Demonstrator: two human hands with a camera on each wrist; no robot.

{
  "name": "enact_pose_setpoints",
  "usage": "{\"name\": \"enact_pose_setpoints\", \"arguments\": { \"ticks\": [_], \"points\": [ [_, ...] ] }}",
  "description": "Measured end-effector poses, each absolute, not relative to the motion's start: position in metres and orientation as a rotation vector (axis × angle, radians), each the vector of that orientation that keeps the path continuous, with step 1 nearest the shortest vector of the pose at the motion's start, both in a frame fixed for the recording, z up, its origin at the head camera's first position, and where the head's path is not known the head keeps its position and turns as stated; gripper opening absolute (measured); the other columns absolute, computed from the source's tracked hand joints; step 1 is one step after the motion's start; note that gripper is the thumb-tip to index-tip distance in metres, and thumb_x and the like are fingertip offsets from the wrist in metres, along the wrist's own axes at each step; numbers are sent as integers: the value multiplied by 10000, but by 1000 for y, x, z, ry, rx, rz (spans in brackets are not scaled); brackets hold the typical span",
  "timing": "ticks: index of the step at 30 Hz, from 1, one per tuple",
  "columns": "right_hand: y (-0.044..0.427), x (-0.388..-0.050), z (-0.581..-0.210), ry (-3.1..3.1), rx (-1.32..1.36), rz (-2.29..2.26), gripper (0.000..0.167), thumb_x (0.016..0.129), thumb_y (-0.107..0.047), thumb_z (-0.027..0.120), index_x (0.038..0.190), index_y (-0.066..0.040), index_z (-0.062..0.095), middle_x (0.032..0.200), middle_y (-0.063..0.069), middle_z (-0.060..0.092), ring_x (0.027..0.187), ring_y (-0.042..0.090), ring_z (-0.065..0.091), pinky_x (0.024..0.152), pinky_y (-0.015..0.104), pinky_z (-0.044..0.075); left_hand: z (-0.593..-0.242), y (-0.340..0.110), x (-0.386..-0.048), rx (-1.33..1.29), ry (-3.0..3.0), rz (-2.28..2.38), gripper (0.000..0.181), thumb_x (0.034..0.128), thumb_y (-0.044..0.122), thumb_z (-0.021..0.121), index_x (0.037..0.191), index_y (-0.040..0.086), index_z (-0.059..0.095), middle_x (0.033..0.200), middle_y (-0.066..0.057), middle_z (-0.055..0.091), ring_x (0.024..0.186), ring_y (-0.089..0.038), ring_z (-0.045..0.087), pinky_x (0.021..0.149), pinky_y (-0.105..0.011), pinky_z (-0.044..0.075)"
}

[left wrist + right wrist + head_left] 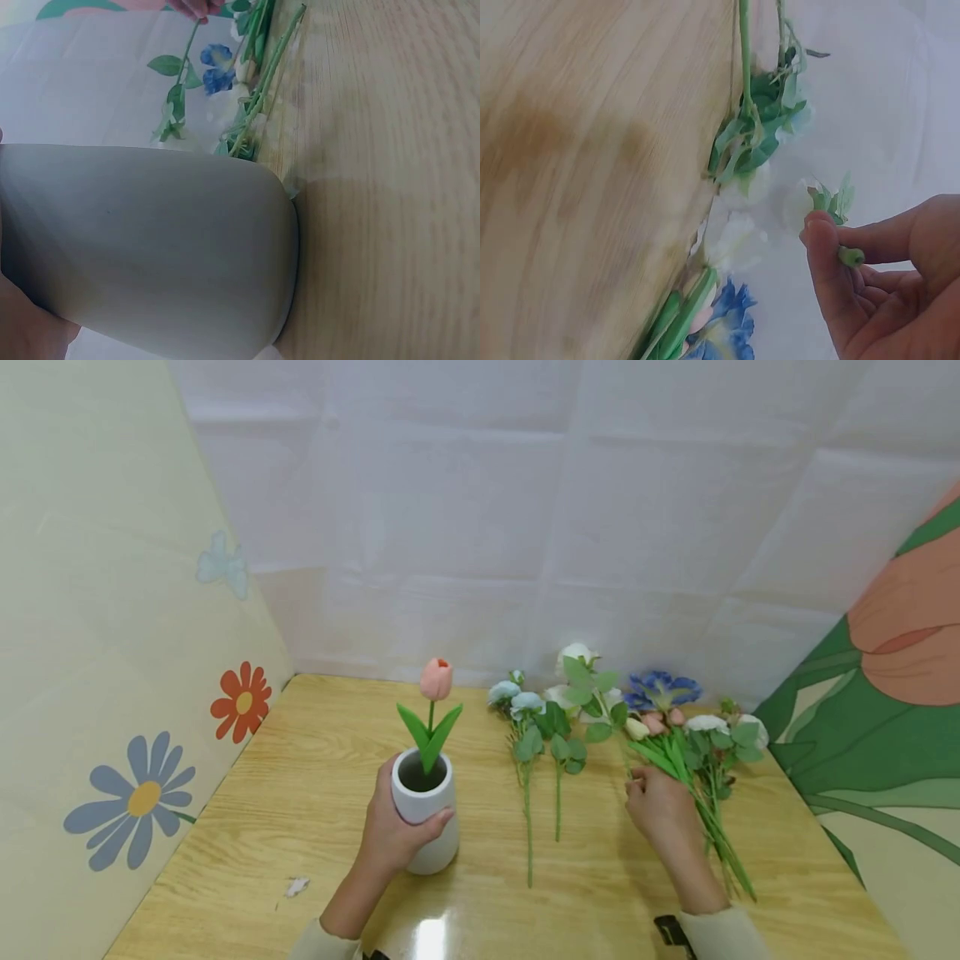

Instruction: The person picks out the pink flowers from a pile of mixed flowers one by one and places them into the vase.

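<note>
My left hand grips a white vase around its side, with the thumb across the front. The vase stands upright on the wooden table, and a pink tulip with two green leaves rises from its mouth. To the right, my right hand pinches the stem of a white rose between thumb and fingers. In the right wrist view the cut end of this stem points toward the camera. The rose's leafy stem is lifted off the table, its bloom toward the back wall.
Light blue flowers lie on the table right of the vase. Farther right are a blue flower, pink tulips and white flowers. A small pale scrap lies at front left. A white sheet hangs behind.
</note>
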State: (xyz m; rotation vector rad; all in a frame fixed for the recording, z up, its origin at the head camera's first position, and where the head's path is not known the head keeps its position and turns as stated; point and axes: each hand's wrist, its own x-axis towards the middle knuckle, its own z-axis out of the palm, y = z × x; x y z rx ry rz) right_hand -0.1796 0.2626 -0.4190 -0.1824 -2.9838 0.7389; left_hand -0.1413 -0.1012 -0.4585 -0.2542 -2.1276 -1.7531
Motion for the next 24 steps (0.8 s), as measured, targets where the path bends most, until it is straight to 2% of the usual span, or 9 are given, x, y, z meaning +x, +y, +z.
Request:
{"name": "enact_pose_setpoints", "arguments": {
  "ticks": [5, 11, 18, 24],
  "points": [
    [253, -180, -421, -2963, -125, 685, 344, 1008, -132, 551, 1249, 101, 624, 1089, 251, 697, 815, 322, 666, 654, 452, 514, -459, -101, -142, -253, -2132, -1747, 900, 693, 132, 899, 1439, 56, 402, 1231, -95, 627, 1036, -247, 618, 873, -460, 519],
    [244, -182, -424, -2969, -82, 725, 349, 1016, -121, 529, 1252, 121, 616, 1120, 284, 686, 782, 294, 660, 639, 427, 516, -458, -101, -142, -259, -2131, -1745, 903, 698, 137, 895, 1446, 53, 395, 1230, -98, 626, 1038, -252, 619, 870, -466, 519],
    [235, -186, -429, -3007, -48, 709, 330, 1008, -120, 536, 1222, 115, 628, 1104, 275, 692, 846, 334, 678, 670, 446, 539, -461, -101, -142, -243, -2133, -1731, 896, 691, 128, 899, 1436, 53, 407, 1226, -94, 628, 1039, -244, 617, 878, -463, 518],
    [230, -188, -432, -3060, -58, 718, 312, 991, -121, 571, 1193, 106, 643, 1009, 215, 714, 781, 273, 674, 637, 420, 543, -461, -101, -142, -241, -2136, -1732, 893, 690, 134, 901, 1433, 59, 412, 1219, -88, 630, 1032, -243, 618, 877, -460, 518]
  ]
}}
